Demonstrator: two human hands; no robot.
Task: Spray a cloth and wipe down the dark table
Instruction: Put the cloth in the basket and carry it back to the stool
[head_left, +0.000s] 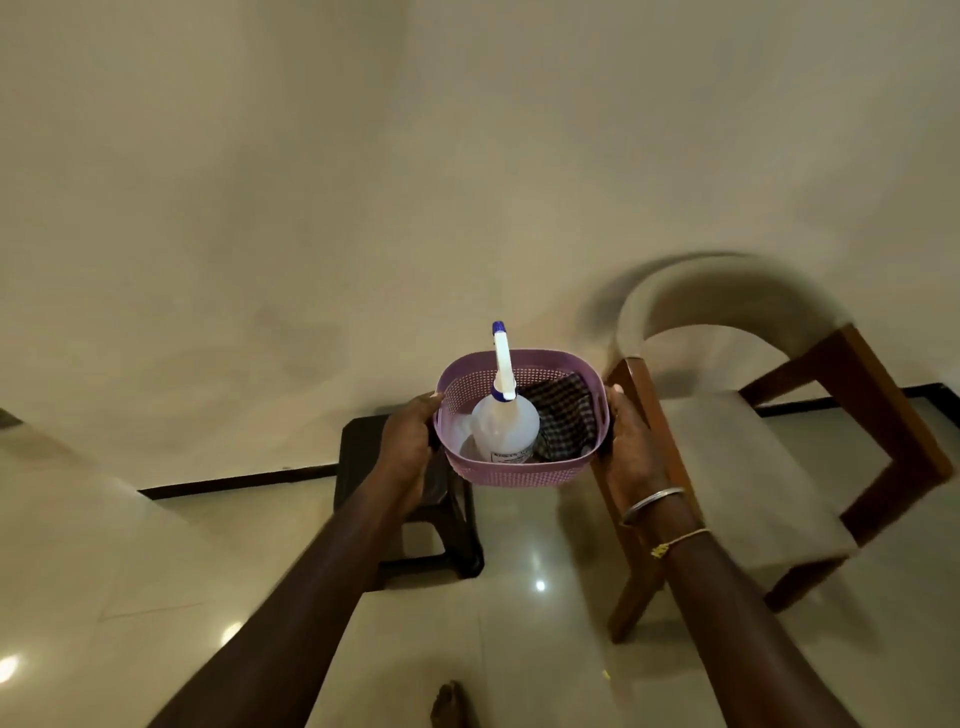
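Note:
I hold a purple perforated basket (511, 472) in the air between both hands. My left hand (410, 441) grips its left side and my right hand (626, 449) grips its right side. Inside stands a clear spray bottle (505, 428) with a white and blue nozzle pointing up. A dark checked cloth (563, 415) lies folded against the basket's right inner wall. Below and left of the basket stands a small dark table (363, 441), partly hidden by my left forearm.
A wooden chair (753, 452) with a beige cushion stands at the right, close to my right hand. A plain beige wall rises behind. Glossy light floor tiles (519, 597) lie below, and a bare foot (449, 704) shows at the bottom edge.

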